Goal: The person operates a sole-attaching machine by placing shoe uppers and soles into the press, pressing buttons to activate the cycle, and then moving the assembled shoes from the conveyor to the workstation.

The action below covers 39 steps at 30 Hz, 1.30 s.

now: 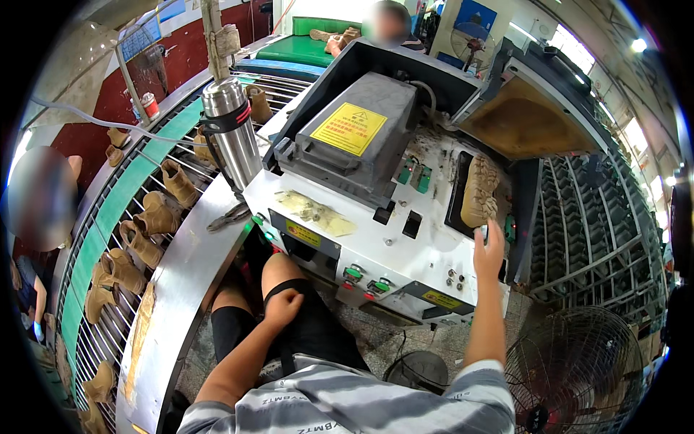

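My left hand (283, 307) rests as a loose fist on my thigh, over the black shorts, with nothing seen in it. My right hand (489, 252) reaches forward with thumb and fingers apart. Its fingertips are at the near end of a tan, lumpy shoe (478, 194); whether they touch it I cannot tell. That shoe lies lengthwise in a dark recess at the right of a white machine (426, 246). Above the recess stands a raised lid (520, 112) with a brown inner pad. The machine's left station is covered by a grey housing (361, 137) bearing a yellow label.
At the left, several tan boots (155, 213) stand on a curved roller conveyor (90, 239). A steel flask (230, 126) stands beside the machine, near pliers (230, 217). A floor fan (575, 376) and metal racks (585, 224) are at the right. Other people work behind and left.
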Tool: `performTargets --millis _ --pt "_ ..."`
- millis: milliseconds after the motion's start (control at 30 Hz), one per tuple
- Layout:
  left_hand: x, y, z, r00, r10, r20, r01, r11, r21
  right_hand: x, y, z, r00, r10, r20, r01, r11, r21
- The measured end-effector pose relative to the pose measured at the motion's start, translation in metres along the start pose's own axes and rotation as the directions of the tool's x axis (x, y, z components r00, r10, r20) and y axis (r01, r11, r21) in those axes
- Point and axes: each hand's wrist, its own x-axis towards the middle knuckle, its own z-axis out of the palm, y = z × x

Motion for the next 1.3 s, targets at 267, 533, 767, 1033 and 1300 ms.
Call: performTargets --millis 267,533,767,1033,1300 --pt "0.055 0.090 0.133 0.788 0.398 0.470 -0.418 0.906 -0.068 -0.211 0.063 -0.032 0.226 0.972 0.065 -0.448 0.045 0.893" --pt "0.052 0.057 0.068 0.886 0.227 0.404 -0.118 0.954 -0.275 -0.238 -0.003 0.014 0.384 0.865 0.322 -0.719 0.061 0.693" --pt "-0.001 -0.065 -0.085 0.992 -0.110 -0.067 0.066 0.882 -0.467 -0.265 -0.187 0.177 0.744 -0.032 0.668 -0.526 0.588 0.614" --pt "-0.102 -0.302 -0.328 0.324 -0.479 -0.816 0.275 0.873 -0.403 -0.272 -0.336 0.286 0.717 -0.380 0.585 -0.063 0.800 0.597" --pt "-0.121 -0.370 -0.493 0.083 -0.686 -0.723 0.884 0.385 -0.264 -0.266 -0.357 0.283 0.740 -0.388 0.549 0.032 0.836 0.548"
